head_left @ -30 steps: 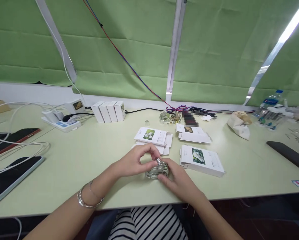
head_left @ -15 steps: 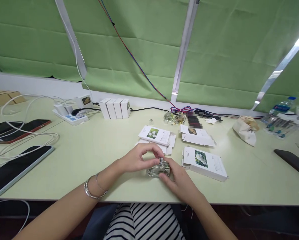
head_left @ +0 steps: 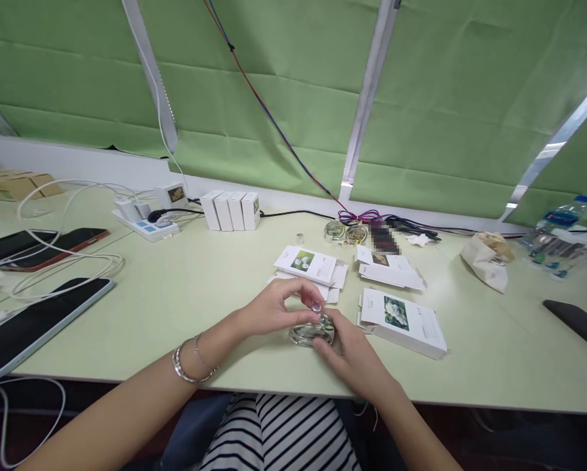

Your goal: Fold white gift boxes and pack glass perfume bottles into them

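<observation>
A low, rounded glass bottle (head_left: 307,335), which looks like a perfume bottle, is on the table near its front edge. Wrapped around its right side is my right hand (head_left: 355,353), thumb at the front. My left hand (head_left: 278,307) pinches a small clear cap (head_left: 317,306) between thumb and fingertips, at the bottle's top. Whether cap and neck still touch I cannot tell. Behind my hands lies a white flower-picture box (head_left: 320,265) on top of other flattened cartons. Right of my hands is another white box (head_left: 421,327) with a white-flower picture.
Two round glass bottles (head_left: 356,233) and a small clear cap (head_left: 300,239) are farther back. An opened carton (head_left: 396,275) lies on the right. Several white boxes (head_left: 237,211) stand near the wall. Phones (head_left: 42,320), cables and a power strip (head_left: 148,226) occupy the left side.
The clear cap has come up slightly in my left fingers, its round top now tipped toward me. My right hand keeps its hold on the bottle. The view has shifted a little left.
</observation>
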A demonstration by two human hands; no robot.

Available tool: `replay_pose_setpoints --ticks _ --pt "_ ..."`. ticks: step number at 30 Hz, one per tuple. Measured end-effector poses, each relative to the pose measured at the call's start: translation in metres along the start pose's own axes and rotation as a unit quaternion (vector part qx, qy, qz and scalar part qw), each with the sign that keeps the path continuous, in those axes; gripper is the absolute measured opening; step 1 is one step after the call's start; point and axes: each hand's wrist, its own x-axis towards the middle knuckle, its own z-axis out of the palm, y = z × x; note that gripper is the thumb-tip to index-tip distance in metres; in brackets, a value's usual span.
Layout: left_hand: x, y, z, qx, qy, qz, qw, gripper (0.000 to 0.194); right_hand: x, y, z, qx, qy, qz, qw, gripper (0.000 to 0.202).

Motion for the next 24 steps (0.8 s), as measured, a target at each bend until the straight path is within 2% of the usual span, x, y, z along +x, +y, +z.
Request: replay_pose_setpoints --ticks 5,11,13,16,19,24 --pt "0.000 -0.003 0.001 -0.030 -0.006 -0.026 0.999 0.015 0.000 -0.001 -0.001 -0.003 -0.001 0.004 1.000 0.037" --pt "-0.002 -0.005 0.000 -0.058 -0.016 -0.016 0.998 0.019 -0.002 0.004 0.002 -0.025 0.009 -0.020 0.999 0.044" --pt "-0.002 -0.005 0.001 -0.060 -0.017 -0.019 0.998 0.020 -0.003 0.008 0.005 -0.049 0.046 -0.050 0.997 0.056" --pt "-0.002 -0.006 0.003 -0.071 -0.001 -0.025 0.997 0.022 -0.004 0.012 0.009 -0.090 0.100 -0.136 0.982 0.068" --pt "-0.003 -0.005 0.005 -0.085 0.015 -0.027 0.996 0.029 -0.002 0.011 0.010 -0.099 0.074 -0.182 0.976 0.065" --pt "-0.004 -0.004 0.006 -0.102 0.012 -0.041 0.994 0.033 0.001 0.006 0.007 -0.086 0.057 -0.171 0.980 0.067"
